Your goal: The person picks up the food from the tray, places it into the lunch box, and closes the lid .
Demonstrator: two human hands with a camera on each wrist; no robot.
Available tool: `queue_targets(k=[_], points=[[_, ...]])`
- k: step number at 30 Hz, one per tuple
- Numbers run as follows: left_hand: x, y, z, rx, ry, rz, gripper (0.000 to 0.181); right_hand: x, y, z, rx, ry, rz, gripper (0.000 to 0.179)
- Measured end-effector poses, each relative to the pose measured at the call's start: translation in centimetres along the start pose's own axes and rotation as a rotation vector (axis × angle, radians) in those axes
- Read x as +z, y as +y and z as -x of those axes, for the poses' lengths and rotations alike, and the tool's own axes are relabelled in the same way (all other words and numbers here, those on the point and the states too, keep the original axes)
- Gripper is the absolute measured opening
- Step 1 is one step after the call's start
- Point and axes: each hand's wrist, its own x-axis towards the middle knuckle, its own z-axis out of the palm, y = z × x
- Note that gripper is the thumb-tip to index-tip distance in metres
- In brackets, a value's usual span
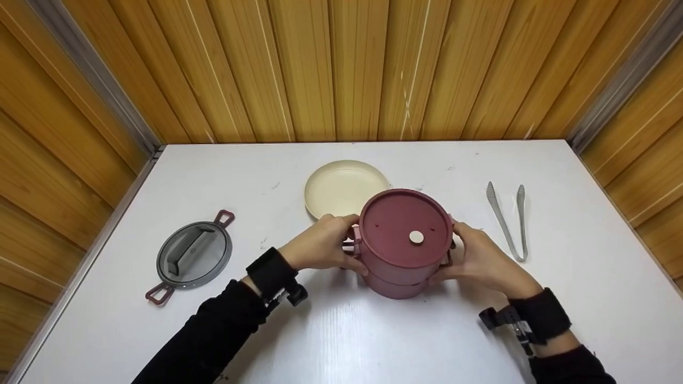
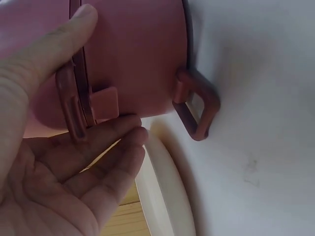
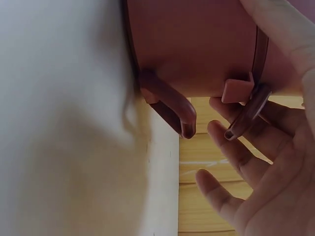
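Observation:
A maroon two-tier lidded pot [image 1: 405, 229] stands near the middle of the table, a small cream button on its lid. My left hand [image 1: 331, 242] grips its left side, thumb in front and fingers behind. On the opposite side my right hand [image 1: 475, 258] holds it in the same way. Close up in the left wrist view, the thumb presses the wall beside the seam, next to an upper loop handle [image 2: 74, 103]; a lower loop handle [image 2: 199, 105] sticks out near the table. In the right wrist view, fingers reach behind another loop handle [image 3: 248, 113].
A cream plate [image 1: 341, 186] lies behind the pot, partly covered by it. To the left is a round grey lid [image 1: 213, 261] with a raised grip and two maroon loop handles. Grey tongs [image 1: 504, 224] lie spread at the right. Wood-panelled walls [image 1: 357, 69] enclose the white table [image 1: 341, 341].

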Motion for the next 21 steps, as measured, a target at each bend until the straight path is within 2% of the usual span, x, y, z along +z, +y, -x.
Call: queue_targets(k=[6,11,15,21], points=[[0.0,-0.4,1.9,-0.009,0.028,0.091,0.081,0.8,-0.6,-0.7,-0.016,-0.032,0.001,0.111],[-0.1,-1.1,2.9,-0.013,0.046,0.115,0.082,1.5,-0.9,-1.2,-0.053,-0.042,0.007,0.107],[-0.4,-1.6,3.2,-0.034,0.044,0.127,0.082,1.8,-1.1,-1.5,-0.064,-0.032,0.009,0.105],[-0.9,-2.4,3.4,-0.056,0.028,0.146,0.073,1.9,-1.5,-1.7,-0.121,0.010,0.126,0.098]])
